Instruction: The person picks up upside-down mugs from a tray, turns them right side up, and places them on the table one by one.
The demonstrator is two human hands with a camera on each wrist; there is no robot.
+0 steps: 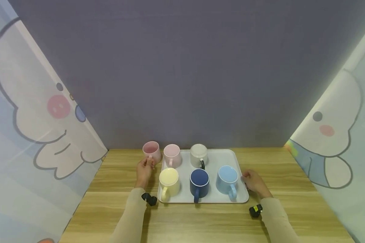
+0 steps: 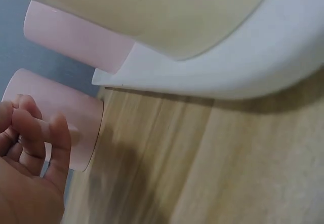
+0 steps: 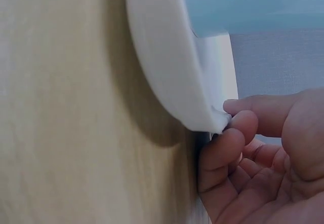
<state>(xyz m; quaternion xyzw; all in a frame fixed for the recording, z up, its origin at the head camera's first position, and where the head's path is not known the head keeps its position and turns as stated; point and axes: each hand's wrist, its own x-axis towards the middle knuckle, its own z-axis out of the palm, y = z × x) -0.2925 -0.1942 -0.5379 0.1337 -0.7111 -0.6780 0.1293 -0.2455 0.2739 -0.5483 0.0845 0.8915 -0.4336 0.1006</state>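
At the tray's left, a darker pink mug (image 1: 151, 152) stands upright on the wooden table; my left hand (image 1: 144, 172) pinches its handle with curled fingers, as the left wrist view shows too. My right hand (image 1: 253, 180) grips the right rim of the white tray (image 1: 222, 156), thumb on top and fingers curled beneath the edge (image 3: 202, 107). Along the tray's back stand a light pink mug (image 1: 172, 157) and a white mug (image 1: 198, 156) with a dark-marked handle. Its front row is a yellow mug (image 1: 169, 180), a navy mug (image 1: 199, 184) and a light blue mug (image 1: 225, 180).
The wooden table (image 1: 200, 222) ends at a grey wall (image 1: 182, 84) right behind the tray. Pale cartoon-printed curtains (image 1: 45, 111) hang on the left, and a similar curtain (image 1: 331, 135) on the right. Handles of the front mugs point toward me.
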